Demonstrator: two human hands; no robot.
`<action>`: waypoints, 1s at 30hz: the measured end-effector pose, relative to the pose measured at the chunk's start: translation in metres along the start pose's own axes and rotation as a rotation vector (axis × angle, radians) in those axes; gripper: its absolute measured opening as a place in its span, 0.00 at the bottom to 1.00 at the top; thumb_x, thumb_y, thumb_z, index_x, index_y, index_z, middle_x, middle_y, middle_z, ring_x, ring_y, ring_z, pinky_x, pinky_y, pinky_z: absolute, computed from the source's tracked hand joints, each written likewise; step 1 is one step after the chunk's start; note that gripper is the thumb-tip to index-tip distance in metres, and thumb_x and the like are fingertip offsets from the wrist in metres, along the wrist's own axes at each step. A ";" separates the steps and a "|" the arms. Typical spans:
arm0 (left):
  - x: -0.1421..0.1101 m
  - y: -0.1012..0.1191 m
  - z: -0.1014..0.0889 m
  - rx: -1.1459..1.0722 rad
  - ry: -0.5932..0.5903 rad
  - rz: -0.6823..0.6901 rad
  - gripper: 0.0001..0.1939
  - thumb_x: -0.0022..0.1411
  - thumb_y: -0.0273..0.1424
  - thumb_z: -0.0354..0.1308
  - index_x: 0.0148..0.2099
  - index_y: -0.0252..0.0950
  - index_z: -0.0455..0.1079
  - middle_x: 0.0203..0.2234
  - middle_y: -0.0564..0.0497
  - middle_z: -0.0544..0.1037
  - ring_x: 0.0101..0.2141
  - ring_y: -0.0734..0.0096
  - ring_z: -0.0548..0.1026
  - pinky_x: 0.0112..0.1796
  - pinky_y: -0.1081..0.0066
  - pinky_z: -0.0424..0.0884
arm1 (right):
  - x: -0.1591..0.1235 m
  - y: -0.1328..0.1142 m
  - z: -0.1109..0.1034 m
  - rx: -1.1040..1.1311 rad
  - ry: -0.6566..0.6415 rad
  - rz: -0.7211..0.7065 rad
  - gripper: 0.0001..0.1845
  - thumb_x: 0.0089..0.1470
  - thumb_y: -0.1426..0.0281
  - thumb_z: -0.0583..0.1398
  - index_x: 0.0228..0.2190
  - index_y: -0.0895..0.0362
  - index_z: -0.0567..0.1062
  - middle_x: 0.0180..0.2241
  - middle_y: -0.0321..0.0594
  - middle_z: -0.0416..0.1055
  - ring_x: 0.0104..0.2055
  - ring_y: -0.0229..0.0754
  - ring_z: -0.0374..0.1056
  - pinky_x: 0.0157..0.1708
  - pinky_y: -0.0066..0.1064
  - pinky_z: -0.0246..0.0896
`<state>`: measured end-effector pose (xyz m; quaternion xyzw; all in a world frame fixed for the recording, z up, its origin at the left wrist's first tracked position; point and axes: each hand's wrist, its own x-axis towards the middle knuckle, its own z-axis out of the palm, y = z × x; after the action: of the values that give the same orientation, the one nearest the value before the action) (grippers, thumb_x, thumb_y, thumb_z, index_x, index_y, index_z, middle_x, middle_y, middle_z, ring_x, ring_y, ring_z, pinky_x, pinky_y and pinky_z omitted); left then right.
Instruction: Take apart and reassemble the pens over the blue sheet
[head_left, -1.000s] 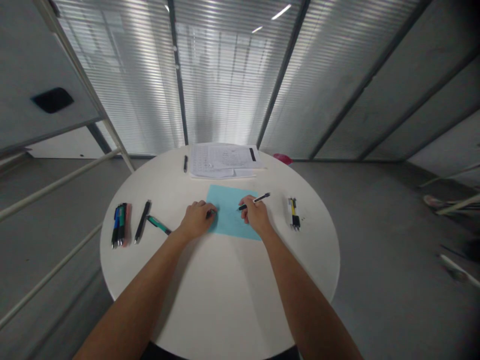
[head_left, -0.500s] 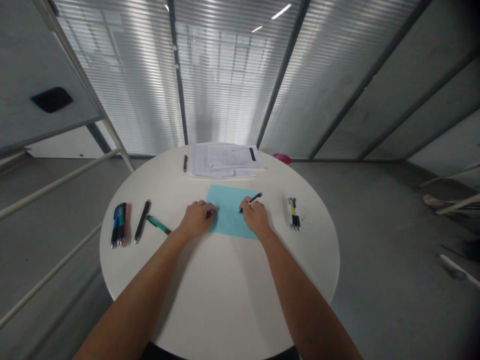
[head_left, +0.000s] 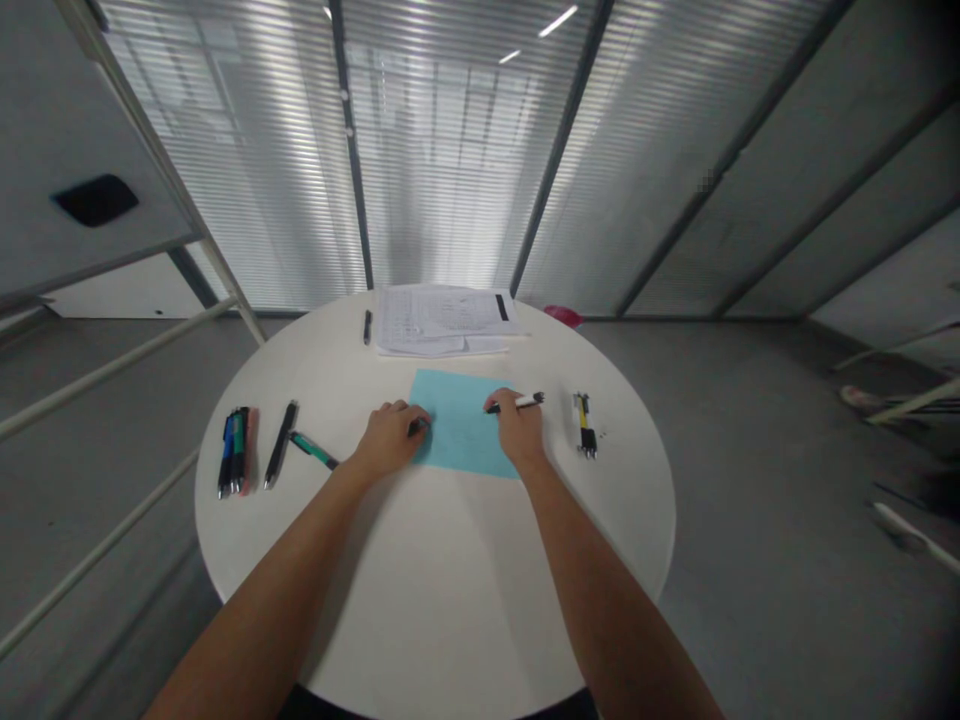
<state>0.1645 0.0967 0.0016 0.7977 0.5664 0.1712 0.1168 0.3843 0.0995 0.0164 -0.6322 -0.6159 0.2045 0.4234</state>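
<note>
A light blue sheet of paper (head_left: 459, 432) lies in the middle of the round white table (head_left: 435, 590). My left hand (head_left: 388, 438) rests at the sheet's left edge, its fingers curled round a small dark object (head_left: 418, 426). My right hand (head_left: 517, 428) sits on the sheet's right side, closed on a black and white pen (head_left: 516, 403) that lies nearly level and points left over the paper.
Two yellow and black pens (head_left: 583, 424) lie right of my right hand. A teal pen (head_left: 313, 450), a black pen (head_left: 280, 457) and a bunch of coloured pens (head_left: 234, 450) lie to the left. Printed sheets (head_left: 442, 320) and another pen (head_left: 367, 327) sit at the far edge.
My right hand shifted slightly right and tipped the pen from a slant to nearly level. My left hand stayed put. The view moved a little.
</note>
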 end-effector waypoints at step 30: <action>-0.001 -0.002 0.004 -0.011 0.033 0.013 0.12 0.60 0.35 0.52 0.44 0.45 0.74 0.35 0.49 0.75 0.38 0.62 0.71 0.42 0.64 0.64 | 0.007 -0.011 0.007 1.110 0.057 0.338 0.29 0.58 0.51 0.50 0.59 0.34 0.48 0.27 0.27 0.69 0.13 0.26 0.46 0.14 0.19 0.47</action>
<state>0.1637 0.0964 -0.0030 0.7977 0.5621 0.1881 0.1108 0.3733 0.1066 0.0229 -0.4104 -0.2951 0.5444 0.6694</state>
